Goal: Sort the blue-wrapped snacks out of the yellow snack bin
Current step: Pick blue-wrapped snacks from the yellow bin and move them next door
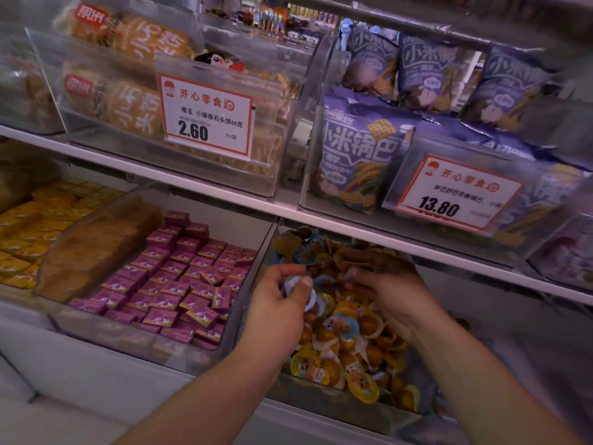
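Note:
A clear bin (321, 401) on the lower shelf holds a heap of small round snacks, mostly yellow-wrapped (309, 367), with a few blue-wrapped ones (345, 326) mixed in. My left hand (279, 303) is over the bin's left side and grips several blue-wrapped snacks (293, 282) between thumb and fingers. My right hand (390, 290) reaches into the pile further back, fingers curled down among the snacks; what it holds is hidden.
To the left is a bin of purple square packets (179, 277), and beyond it yellow packets (29, 229). The white shelf (224, 194) above carries clear bins with price tags (205, 115), close over my hands. Purple snack bags (356, 155) sit upper right.

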A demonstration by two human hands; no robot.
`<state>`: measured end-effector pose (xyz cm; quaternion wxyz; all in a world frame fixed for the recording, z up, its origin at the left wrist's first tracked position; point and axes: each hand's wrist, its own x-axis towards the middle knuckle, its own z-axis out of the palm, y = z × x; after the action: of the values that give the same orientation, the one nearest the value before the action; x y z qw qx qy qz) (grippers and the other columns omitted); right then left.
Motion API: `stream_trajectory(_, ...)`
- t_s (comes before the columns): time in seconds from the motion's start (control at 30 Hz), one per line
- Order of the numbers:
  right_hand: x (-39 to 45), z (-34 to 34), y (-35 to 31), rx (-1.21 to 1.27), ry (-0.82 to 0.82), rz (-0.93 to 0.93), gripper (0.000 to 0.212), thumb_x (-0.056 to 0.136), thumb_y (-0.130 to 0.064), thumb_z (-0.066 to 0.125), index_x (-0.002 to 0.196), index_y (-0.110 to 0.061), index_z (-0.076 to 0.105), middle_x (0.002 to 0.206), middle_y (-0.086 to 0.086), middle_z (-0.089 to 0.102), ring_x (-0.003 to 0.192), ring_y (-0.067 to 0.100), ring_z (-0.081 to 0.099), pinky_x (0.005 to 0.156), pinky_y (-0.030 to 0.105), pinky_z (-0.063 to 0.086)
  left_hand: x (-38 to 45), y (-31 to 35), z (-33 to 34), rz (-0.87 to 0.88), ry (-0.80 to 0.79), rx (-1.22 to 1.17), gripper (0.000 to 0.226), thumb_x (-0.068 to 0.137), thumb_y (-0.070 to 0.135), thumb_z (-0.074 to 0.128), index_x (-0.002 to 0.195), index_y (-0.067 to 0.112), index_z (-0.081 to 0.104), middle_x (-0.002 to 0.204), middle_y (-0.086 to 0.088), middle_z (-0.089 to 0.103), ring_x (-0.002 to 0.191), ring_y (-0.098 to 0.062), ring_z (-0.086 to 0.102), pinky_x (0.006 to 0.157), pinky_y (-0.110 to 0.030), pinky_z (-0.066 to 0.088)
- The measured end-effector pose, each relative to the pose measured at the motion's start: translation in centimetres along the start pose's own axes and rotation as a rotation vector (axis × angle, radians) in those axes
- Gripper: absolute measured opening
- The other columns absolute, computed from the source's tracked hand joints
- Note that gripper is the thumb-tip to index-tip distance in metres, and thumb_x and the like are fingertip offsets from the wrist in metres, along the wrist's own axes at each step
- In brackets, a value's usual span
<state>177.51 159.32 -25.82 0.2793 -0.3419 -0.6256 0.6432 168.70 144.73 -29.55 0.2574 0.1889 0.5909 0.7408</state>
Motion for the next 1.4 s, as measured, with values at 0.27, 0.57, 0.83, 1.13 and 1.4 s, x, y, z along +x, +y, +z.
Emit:
stream_trajectory(0.27, -4.3, -2.0, 1.0, -0.817, -0.014, -0.538, 0.017, 0.093, -0.034, 0.062, 0.107, -0.039, 0.071, 0.077, -0.022, 0.068, 0.071, -0.001, 0.062, 0.059, 0.010, 0.044, 1.0, 0.7, -1.0, 0.452, -0.085, 0.780, 0.017, 0.087, 0.016, 0.058, 0.095, 0.030, 0.064, 0.091, 0.014, 0.052, 0.076, -0.004, 0.055, 0.061, -0.019, 0.041)
stream_trajectory(0.57, -3.9, -1.6, 4.8, -1.164, -0.139, -0.576, 0.049, 0.078, -0.061, 0.070, 0.119, -0.047, 0.048, 0.097, -0.007, 0.071, 0.094, 0.018, 0.064, 0.069, 0.030, 0.049, 1.2, -0.4, -2.5, 0.443, -0.435, 1.359, 0.043, 0.084, 0.047, 0.068, 0.124, 0.034, 0.061, 0.120, 0.002, 0.053, 0.107, -0.024, 0.061, 0.086, -0.035, 0.050)
stream_trajectory(0.83, -5.7, -1.3, 2.1, 0.035, 0.025, 0.047, 0.031, 0.088, -0.042, 0.069, 0.094, -0.013, 0.060, 0.056, 0.006, 0.057, 0.038, 0.019, 0.052, 0.033, 0.019, 0.028, 0.0, 0.9, -0.6, 0.545, -0.137, 0.695, 0.005, 0.088, 0.046, 0.068, 0.092, 0.045, 0.067, 0.095, 0.019, 0.061, 0.092, 0.003, 0.060, 0.073, -0.007, 0.041)
stream_trajectory(1.13, -8.5, -2.7, -0.1, 0.784, -0.420, 0.379, 0.052, 0.095, -0.054, 0.046, 0.110, -0.009, 0.070, 0.075, 0.005, 0.062, 0.063, 0.013, 0.049, 0.054, 0.034, 0.054, -2.1, -0.4, 4.0, 0.795, -0.314, 0.715, 0.049, 0.090, 0.027, 0.069, 0.132, 0.047, 0.053, 0.117, 0.030, 0.051, 0.110, 0.006, 0.053, 0.090, -0.007, 0.039)
stream_trajectory(1.4, -9.7, -5.9, -0.4, 0.673, -0.225, 0.292, 0.025, 0.094, -0.032, 0.060, 0.096, -0.016, 0.079, 0.081, 0.005, 0.069, 0.046, 0.009, 0.053, 0.038, 0.023, 0.042, -4.1, -0.3, 7.4, 0.808, -0.501, 0.697, 0.065, 0.097, 0.050, 0.045, 0.154, 0.045, 0.014, 0.142, 0.049, 0.029, 0.144, 0.012, 0.013, 0.119, -0.028, 0.016)
